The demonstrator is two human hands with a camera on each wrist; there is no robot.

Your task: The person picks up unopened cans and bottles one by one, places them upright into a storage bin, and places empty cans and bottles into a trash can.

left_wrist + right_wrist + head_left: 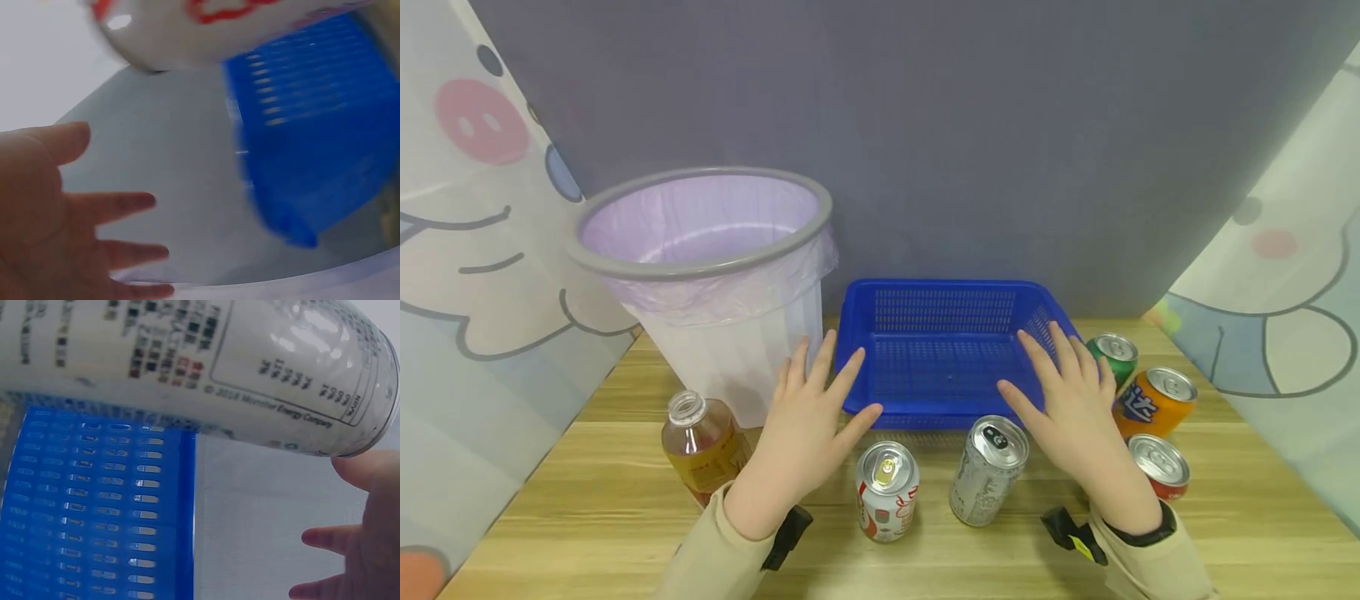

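My left hand (808, 429) is spread, palm down, between the plastic bottle (703, 446) and a white-and-red soda can (887, 492), holding nothing. The right hand (1070, 408), fingers also spread and holding nothing, hovers right of a silver-white energy drink can (988, 471). Both cans stand on the table in front of a blue plastic basket (955, 367). In the right wrist view the energy drink can (262, 369) looms close, with the thumb near its end; whether they touch I cannot tell. The left wrist view shows the soda can (169, 31) above the outstretched fingers (125, 250).
A white trash bin (730, 333) with a purple liner stands at the back left. Along the right are a green can (1114, 354), an orange can (1157, 404) and a red can (1161, 467), partly behind my right hand. A grey wall (940, 150) closes off the back.
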